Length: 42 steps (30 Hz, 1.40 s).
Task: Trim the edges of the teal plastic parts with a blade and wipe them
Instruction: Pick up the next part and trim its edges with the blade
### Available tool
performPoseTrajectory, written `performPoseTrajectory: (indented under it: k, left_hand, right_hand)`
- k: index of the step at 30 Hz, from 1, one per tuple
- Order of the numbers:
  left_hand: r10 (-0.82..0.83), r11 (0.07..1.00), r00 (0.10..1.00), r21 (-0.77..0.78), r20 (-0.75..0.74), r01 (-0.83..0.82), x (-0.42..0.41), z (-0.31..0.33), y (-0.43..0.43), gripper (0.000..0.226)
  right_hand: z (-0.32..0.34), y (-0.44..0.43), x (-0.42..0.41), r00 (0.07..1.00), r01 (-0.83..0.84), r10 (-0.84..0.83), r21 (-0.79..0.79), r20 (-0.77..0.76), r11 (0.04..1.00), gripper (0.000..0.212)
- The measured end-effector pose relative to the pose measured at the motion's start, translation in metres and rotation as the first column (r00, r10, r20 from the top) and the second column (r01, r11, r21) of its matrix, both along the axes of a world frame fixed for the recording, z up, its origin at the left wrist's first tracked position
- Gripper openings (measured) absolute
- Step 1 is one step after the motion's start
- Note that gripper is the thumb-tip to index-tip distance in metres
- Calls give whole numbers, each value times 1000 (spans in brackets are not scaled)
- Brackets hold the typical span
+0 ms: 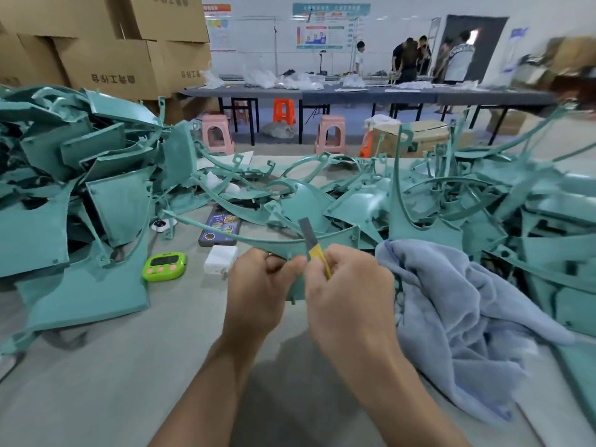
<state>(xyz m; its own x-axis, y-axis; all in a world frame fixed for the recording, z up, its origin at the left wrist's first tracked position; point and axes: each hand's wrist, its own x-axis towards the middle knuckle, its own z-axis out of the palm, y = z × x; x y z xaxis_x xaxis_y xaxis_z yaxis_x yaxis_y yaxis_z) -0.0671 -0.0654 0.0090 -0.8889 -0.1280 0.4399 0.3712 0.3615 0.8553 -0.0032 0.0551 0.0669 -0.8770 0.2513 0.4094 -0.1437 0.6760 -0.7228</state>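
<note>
— Those heaps of teal parts (80, 195) look light, thin and springy.

— Yes. The curved strip (274, 244), held over the table (161, 366), would flex, so the left hand (258, 285) grips it beside the cut. The right hand (345, 285) pinches the yellow knife (313, 251), its blade seemingly on the edge.

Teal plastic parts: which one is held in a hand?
The curved teal strip, gripped by the left hand; the right hand holds the blade on it. The others lie in heaps.
</note>
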Motion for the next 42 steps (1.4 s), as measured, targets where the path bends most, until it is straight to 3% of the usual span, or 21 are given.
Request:
performPoseTrajectory:
  k: [4,9,11,13,17,21,23,25,27,30,33,36,38,42]
  left_hand:
    - [50,997,998,-53,-30,-52,-4,-6,2,41]
    - [57,997,998,-52,-21,-58,-4,-6,2,50]
    - [63,996,998,-62,-16,-64,-4,-6,3,51]
    - [53,998,999,-41,-4,-53,-5,-5,6,50]
    - [27,999,1000,-39,12,-26,-4,-6,10,41]
    - [-66,997,998,47,-24,67,1,-3,18,31]
    - [-100,995,993,9,-63,100,1,-2,20,42]
    - [-130,991,988,15,-84,132,-1,-2,19,26]
    - [-125,992,988,10,-95,127,1,3,17,9]
    - [-83,992,980,-113,-183,63,5,8,16,20]
    - [-85,993,980,-95,-179,69,7,7,17,25]
    - [-77,995,990,-70,-115,70,3,1,14,18]
    - [-71,994,991,-95,-114,60,3,1,13,16]
    - [-39,989,983,-148,-179,12,5,2,11,31]
  right_hand:
    - [-21,49,-16,987,160,-160,2,-5,987,46]
    - [-31,100,-32,971,220,-213,-55,104,974,44]
    - [-28,93,-27,991,130,-131,-81,-7,988,38]
    - [-19,69,-18,993,-68,62,-53,-104,996,37]
    - [-10,30,-9,943,-325,328,56,-62,944,33]
    - [-3,55,-13,983,-183,183,24,2,983,39]
    - [7,76,-14,999,-39,39,-14,13,999,39]
    - [16,83,-15,1000,8,-7,-35,6,999,34]
    - [28,68,-10,991,-135,135,-33,-7,990,38]
    - [35,35,-4,938,-346,346,40,0,937,34]
    - [33,42,-7,946,-311,307,27,99,950,34]
    - [29,75,-9,973,-141,145,-37,178,989,39]
    - [28,86,-10,987,-54,59,-38,151,998,36]
    - [31,59,-9,956,-293,292,9,17,956,29]
